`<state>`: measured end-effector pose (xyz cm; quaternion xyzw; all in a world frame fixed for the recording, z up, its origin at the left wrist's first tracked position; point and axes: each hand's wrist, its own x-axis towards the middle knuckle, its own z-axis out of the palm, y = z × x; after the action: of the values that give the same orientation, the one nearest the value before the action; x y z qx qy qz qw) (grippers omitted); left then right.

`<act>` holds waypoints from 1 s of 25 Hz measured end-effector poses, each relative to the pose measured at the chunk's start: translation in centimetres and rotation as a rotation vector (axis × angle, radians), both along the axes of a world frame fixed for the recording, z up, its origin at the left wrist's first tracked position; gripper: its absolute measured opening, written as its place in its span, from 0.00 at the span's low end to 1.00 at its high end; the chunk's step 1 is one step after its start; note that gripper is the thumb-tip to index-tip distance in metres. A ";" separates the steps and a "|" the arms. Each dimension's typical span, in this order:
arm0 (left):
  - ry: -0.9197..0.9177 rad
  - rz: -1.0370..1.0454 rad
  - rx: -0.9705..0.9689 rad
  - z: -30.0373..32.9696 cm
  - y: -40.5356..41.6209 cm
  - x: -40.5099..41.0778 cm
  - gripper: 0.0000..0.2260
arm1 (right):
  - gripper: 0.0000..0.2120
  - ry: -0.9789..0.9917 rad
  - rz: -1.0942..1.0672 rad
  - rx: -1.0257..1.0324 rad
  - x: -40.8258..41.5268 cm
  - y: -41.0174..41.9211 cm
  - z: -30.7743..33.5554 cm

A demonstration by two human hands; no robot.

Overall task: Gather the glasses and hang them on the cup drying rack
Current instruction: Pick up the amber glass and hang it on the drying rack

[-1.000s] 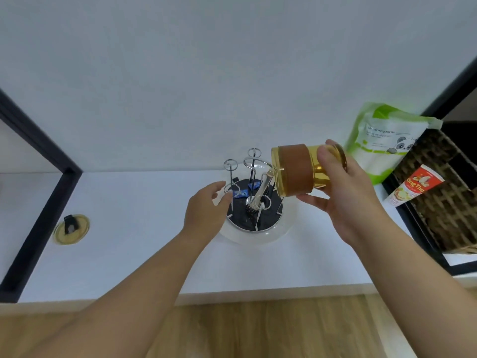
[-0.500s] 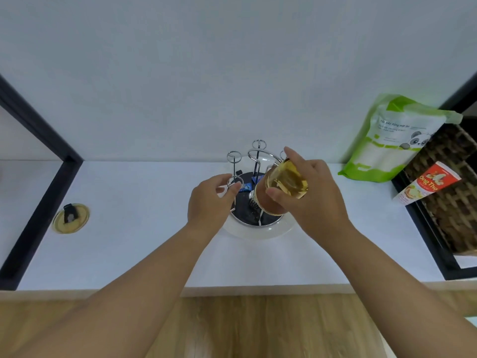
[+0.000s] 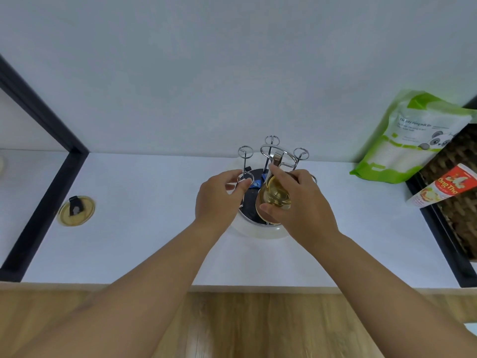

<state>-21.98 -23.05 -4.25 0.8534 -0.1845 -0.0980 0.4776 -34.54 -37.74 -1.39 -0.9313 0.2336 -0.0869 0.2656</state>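
The right hand (image 3: 302, 202) pinches the smooth, breakable glass (image 3: 275, 198) by its sides over the rack (image 3: 273, 156), while the left hand (image 3: 219, 200) pinches a rack prong.

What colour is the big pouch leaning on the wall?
The plastic pouch is green and white with a panda picture, shown in the head view.

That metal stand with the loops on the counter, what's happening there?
A person is hanging a glass on a cup drying rack. The right hand holds an amber glass upside down over the rack's pegs, while the left hand pinches one wire peg. No other glass shows on the rack.
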 end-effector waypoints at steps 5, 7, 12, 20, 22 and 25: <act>-0.005 -0.005 -0.005 -0.1 0.0 0.1 0.15 | 0.39 0.046 0.001 -0.040 0.1 0.2 -1.0; 0.002 -0.004 -0.012 -0.3 0.0 0.1 0.16 | 0.40 0.061 -0.002 -0.049 0.2 0.2 -1.4; -0.002 -0.003 -0.008 -0.4 0.0 0.0 0.18 | 0.39 0.071 -0.002 -0.043 0.2 0.3 -2.3; -0.027 -0.019 0.019 -0.3 0.2 0.1 0.18 | 0.41 0.058 -0.021 0.012 0.3 0.7 -2.8; -0.026 -0.016 0.022 -0.3 0.2 0.2 0.18 | 0.41 0.062 -0.023 0.024 0.4 0.9 -2.8; -0.033 -0.026 0.037 -0.1 0.1 0.4 0.18 | 0.44 0.083 -0.016 0.036 0.6 1.0 -2.4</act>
<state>-21.58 -22.95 -4.38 0.8612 -0.2016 -0.0937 0.4571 -33.96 -36.75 -3.84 -0.9274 0.2531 -0.0462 0.2715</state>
